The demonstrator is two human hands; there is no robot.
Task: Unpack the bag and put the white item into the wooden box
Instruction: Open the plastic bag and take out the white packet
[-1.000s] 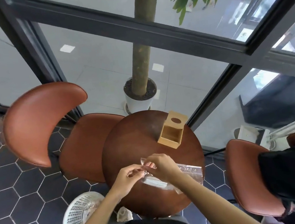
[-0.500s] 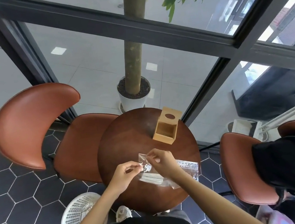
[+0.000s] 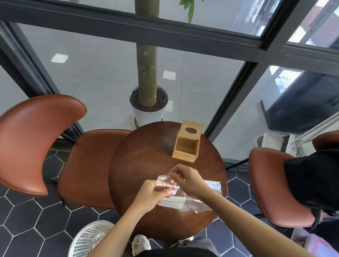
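Note:
A clear plastic bag [image 3: 194, 198] lies on the round dark wooden table [image 3: 147, 163], near its front edge. Inside it a flat white item [image 3: 171, 203] shows through the plastic. My left hand [image 3: 149, 195] and my right hand [image 3: 186, 178] both pinch the bag's left end and hold its mouth [image 3: 163, 181] raised a little above the table. The wooden box [image 3: 187, 142] stands at the back right of the table, its open side facing me and an oval hole in its top.
A brown chair [image 3: 29, 143] stands left of the table, another [image 3: 278, 189] to the right with a black bag [image 3: 328, 177] on it. A white perforated basket [image 3: 86, 243] sits on the floor at the front left. A potted tree [image 3: 151, 107] stands behind glass.
Both hands have stayed on the bag's left end. The fingers have pulled the bag's mouth slightly further apart and up. The camera view has shifted a little.

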